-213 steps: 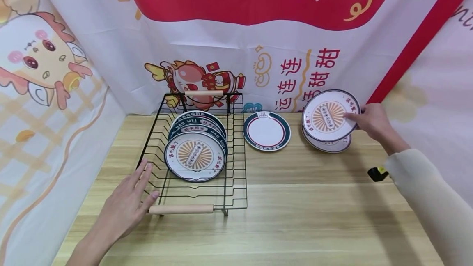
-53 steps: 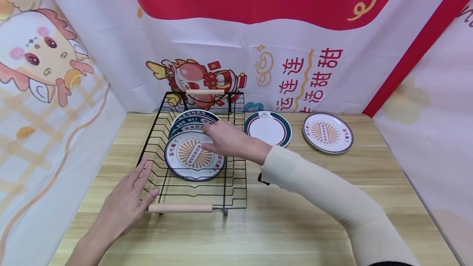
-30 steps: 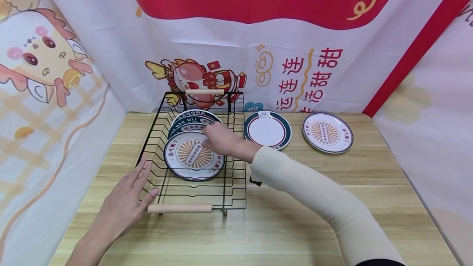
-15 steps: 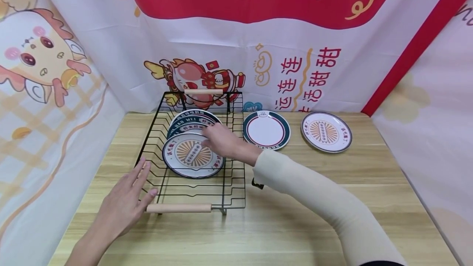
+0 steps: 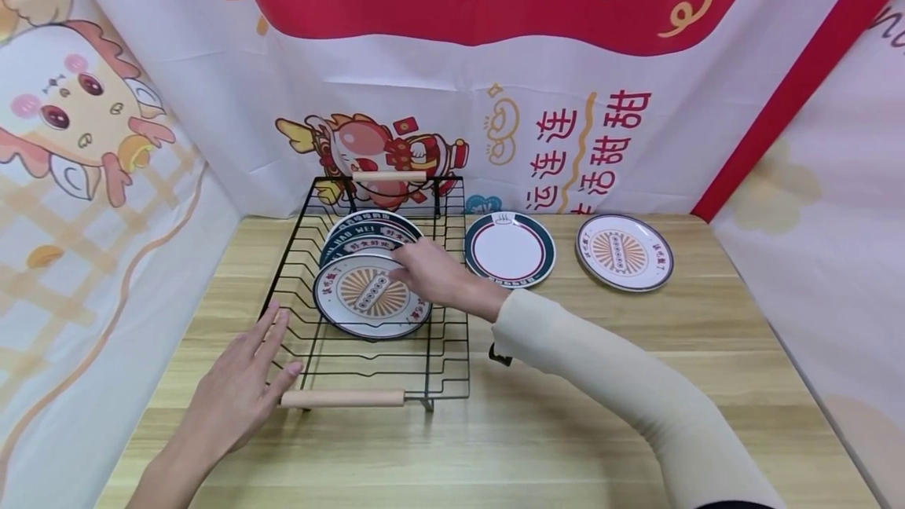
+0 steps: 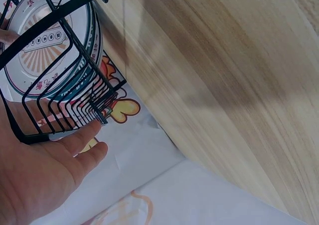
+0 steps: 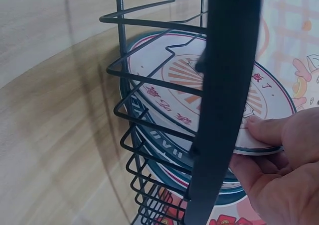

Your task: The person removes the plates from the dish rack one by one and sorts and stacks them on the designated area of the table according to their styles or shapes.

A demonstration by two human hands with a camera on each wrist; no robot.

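In the head view my right hand point(image 5: 434, 277) pinches the right edge of a white plate point(image 5: 371, 297) with an orange sunburst print. The plate leans upright in a black wire dish rack point(image 7: 224, 85), and in the right wrist view the thumb lies on its face, fingers behind. Several green-rimmed plates point(image 5: 360, 234) lean behind it, partly hidden. At the rack's near left corner, my left hand point(image 5: 236, 387) touches the frame with extended fingers; its thumb is near the wooden handle point(image 5: 342, 398).
A green-rimmed plate point(image 5: 511, 250) lies flat on the wooden table point(image 5: 551, 438) just right of the rack. Farther right lies another sunburst plate point(image 5: 624, 253). A printed cloth point(image 5: 396, 61) hangs behind, and fabric covers both sides.
Seven seconds ago my right hand held a sunburst plate above another at the right; now it pinches one in the rack, and one lies at the right. The left hand keeps its place.
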